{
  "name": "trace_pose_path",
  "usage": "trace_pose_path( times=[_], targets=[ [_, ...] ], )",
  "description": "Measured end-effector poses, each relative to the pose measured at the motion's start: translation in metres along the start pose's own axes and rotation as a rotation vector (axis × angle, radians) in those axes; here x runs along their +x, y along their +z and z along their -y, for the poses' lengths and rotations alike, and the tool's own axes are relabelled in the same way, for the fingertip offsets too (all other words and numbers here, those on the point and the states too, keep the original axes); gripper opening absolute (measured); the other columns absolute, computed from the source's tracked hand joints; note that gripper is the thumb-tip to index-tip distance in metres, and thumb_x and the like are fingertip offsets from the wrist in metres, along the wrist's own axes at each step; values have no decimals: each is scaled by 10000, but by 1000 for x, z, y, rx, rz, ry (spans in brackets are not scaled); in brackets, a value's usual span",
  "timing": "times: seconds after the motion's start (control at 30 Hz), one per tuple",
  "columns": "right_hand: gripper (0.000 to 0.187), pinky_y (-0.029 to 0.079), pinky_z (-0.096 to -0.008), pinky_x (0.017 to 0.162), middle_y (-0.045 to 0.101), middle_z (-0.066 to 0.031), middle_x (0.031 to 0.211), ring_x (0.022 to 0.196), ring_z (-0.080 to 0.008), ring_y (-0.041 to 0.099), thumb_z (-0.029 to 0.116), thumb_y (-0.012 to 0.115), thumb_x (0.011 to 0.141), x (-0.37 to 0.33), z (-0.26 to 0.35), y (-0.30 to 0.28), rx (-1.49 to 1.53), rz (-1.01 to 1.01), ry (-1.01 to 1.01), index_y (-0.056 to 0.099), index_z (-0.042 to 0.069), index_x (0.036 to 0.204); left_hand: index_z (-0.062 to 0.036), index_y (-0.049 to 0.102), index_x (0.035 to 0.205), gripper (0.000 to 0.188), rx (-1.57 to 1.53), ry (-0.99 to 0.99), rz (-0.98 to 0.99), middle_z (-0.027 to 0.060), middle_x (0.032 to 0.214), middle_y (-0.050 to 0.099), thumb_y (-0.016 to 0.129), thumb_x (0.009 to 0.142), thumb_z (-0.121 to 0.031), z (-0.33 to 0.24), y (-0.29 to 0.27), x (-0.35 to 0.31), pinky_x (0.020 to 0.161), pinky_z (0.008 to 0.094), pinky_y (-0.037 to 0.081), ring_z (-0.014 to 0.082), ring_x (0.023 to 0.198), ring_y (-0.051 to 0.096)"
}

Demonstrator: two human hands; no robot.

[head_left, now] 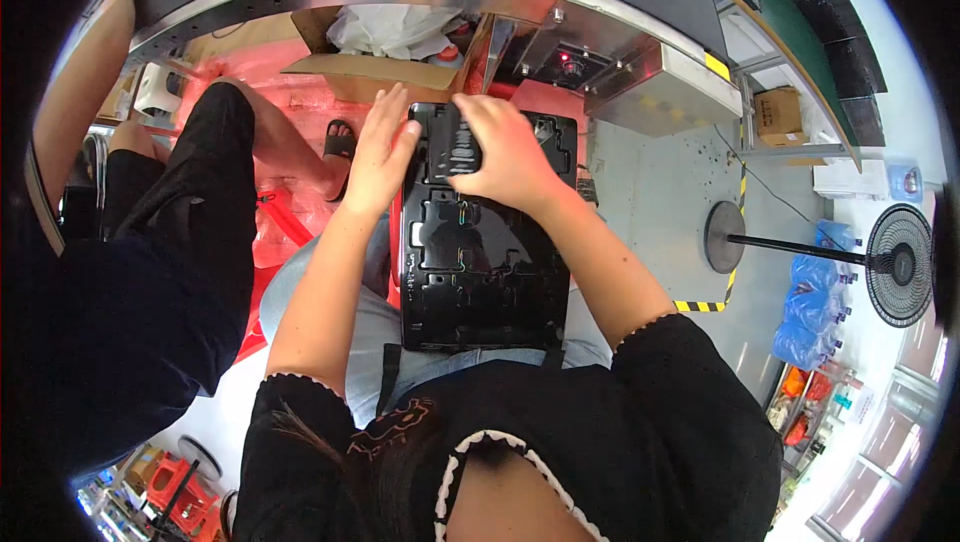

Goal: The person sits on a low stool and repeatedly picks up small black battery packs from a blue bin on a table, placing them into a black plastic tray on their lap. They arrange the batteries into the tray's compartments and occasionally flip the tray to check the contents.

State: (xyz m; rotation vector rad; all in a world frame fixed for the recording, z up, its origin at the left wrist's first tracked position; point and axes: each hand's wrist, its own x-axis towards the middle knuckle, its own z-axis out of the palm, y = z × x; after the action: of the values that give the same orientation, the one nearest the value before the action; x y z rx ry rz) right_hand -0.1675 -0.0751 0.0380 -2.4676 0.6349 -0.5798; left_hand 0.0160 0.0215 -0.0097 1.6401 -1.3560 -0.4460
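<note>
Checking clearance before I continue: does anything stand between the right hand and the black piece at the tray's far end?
Nothing visible does: the right hand is on the black piece itself. The left hand is to the left, at the side edge of the tray, not between them.

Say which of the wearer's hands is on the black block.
The right hand, spread over the block; the left hand is by the left edge of the tray.

Bright light, glare on black tray [485, 242], curved edges
</note>
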Motion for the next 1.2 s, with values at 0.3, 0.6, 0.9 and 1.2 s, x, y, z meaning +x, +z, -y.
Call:
trace_pose_path(
  times=[0.3, 0.6, 0.9, 1.2],
  targets=[
    [952, 353, -474, 1053, 503, -169, 1367, 1299, -329, 442, 284, 849, 578, -6, -24, -34, -287, 385, 139, 439, 33, 1400, -126, 433, 1440, 682, 504, 179, 493, 61, 1557, 325, 696, 833, -294, -29, 7, 0, 1166, 581, 144, 275, 1471, 216],
    [996, 344, -450, 1088, 474, -188, 1387, 1294, -369, 430, 267, 863, 587, -39, -17, -64, -264, 251, 332, 394, 24, 1430, -124, 474, 1400, 633, 389, 218, 349, 69, 1469, 427, 708, 817, -200, -24, 14, -6, 1149, 584, 208, 279, 1412, 331],
    [870, 353, -466, 1070, 437, -136, 1474, 1346, -311, 419, 311, 814, 686, -56, -50, -68, -375, 355, 296, 423, 113, 1437, -138, 432, 1431, 715, 320, 103, 310, 124, 1380, 482, 709, 775, -84, -32, 22, 11, 1142, 570, 230, 318, 1346, 400],
    [402, 389, -449, 1036, 604, -156, 1284, 1240, -327, 533, 87, 602, 877, -80, -51, -34, -165, -74, 209, 584, 103, 1278, -109, 476, 1391, 534, 540, 328, 404, 80, 1476, 427, 615, 890, -230, -58, 62, 16, 1143, 601, 195, 245, 1422, 326]
  ],
)
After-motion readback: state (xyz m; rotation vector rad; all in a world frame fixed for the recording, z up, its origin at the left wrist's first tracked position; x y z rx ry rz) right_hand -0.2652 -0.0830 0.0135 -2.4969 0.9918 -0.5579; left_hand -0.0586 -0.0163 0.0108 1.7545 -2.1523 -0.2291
